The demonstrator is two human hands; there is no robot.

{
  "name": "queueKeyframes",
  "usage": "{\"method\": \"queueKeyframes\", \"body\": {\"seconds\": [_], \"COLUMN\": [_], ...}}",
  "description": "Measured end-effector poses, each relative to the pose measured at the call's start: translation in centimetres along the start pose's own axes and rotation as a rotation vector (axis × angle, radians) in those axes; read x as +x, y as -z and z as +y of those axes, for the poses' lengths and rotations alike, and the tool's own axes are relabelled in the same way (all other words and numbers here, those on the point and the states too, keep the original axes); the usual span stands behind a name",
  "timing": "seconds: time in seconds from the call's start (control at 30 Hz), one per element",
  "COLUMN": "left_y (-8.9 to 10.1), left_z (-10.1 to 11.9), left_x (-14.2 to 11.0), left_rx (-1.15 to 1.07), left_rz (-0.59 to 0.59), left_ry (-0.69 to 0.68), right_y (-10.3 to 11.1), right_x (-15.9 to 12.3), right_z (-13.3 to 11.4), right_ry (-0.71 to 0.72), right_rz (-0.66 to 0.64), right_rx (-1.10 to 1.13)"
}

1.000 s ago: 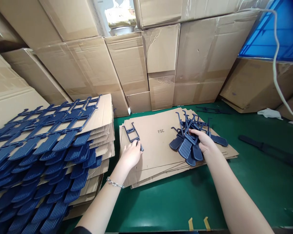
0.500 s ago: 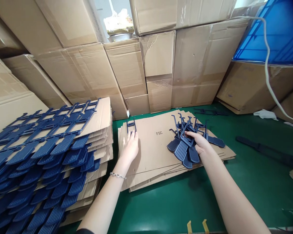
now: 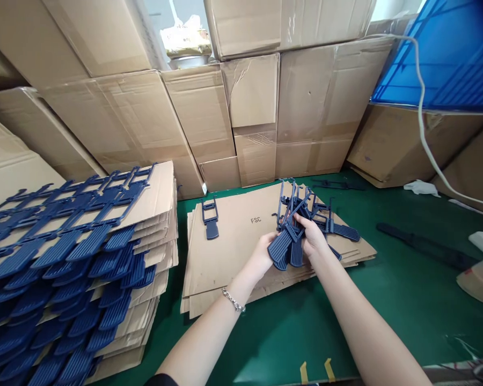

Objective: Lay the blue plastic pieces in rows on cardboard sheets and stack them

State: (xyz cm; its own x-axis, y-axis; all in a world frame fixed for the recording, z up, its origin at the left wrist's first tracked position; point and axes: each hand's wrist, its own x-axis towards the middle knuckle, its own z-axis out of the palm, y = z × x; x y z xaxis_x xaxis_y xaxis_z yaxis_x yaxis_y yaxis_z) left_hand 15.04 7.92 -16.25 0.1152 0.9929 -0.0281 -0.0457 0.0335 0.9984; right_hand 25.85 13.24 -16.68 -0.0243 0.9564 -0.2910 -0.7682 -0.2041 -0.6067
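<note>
I see cardboard boxes point(image 3: 209, 107) walling off the bench from nine round to two o'clock. At eight o'clock a tall stack of cardboard sheets point(image 3: 161, 214) carries rows of blue plastic clips point(image 3: 64, 252). On the green table point(image 3: 306, 332), a lower pile of flat cardboard point(image 3: 233, 252) marked FSC sits at centre, with one single clip point(image 3: 210, 219) lying alone near its eleven o'clock corner. My right hand point(image 3: 314, 239) is closed around a bundle of clips point(image 3: 292, 236) above that pile, toward its two o'clock side. My left hand point(image 3: 262, 252) meets the bundle's paddle ends at its seven o'clock, fingers curled onto them.
</note>
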Motion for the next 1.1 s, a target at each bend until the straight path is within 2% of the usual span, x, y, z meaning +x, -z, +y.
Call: {"method": "queueKeyframes", "body": {"seconds": [0.13, 0.27, 0.5, 0.67, 0.77, 0.87, 0.97, 1.1], "left_y": [1.2, 2.4, 5.2, 7.3, 9.0, 10.4, 11.1, 11.0], "left_z": [0.3, 0.3, 0.4, 0.5, 0.1, -0.6, -1.1, -0.8], "left_x": [-0.1, -1.2, -4.4, -7.9, -10.0, -11.9, -13.5, -15.4], "left_rx": [-0.058, -0.034, 0.121, 0.13, 0.138, 0.103, 0.156, 0.683], "left_rz": [0.06, 0.124, 0.311, 0.397, 0.467, 0.457, 0.397, 0.286], "left_ry": [-0.009, -0.038, -0.05, 0.02, 0.1, 0.197, 0.284, 0.344], "right_y": [0.0, -0.4, -2.2, -1.1, -0.1, 0.4, 0.6, 0.7], "right_x": [-0.2, -0.7, -3.0, -3.9, -3.7, -3.3, -3.0, -3.1], "right_z": [0.0, 0.6, 3.1, 2.6, 1.3, 0.7, 1.0, 1.9], "right_ry": [0.05, 0.051, -0.026, -0.034, -0.108, -0.126, -0.153, -0.223], "right_rz": [-0.129, -0.171, -0.098, -0.243, -0.215, -0.171, -0.202, -0.233], "right_rx": [-0.077, -0.122, -0.314, -0.369, -0.351, -0.329, -0.273, -0.261]}}
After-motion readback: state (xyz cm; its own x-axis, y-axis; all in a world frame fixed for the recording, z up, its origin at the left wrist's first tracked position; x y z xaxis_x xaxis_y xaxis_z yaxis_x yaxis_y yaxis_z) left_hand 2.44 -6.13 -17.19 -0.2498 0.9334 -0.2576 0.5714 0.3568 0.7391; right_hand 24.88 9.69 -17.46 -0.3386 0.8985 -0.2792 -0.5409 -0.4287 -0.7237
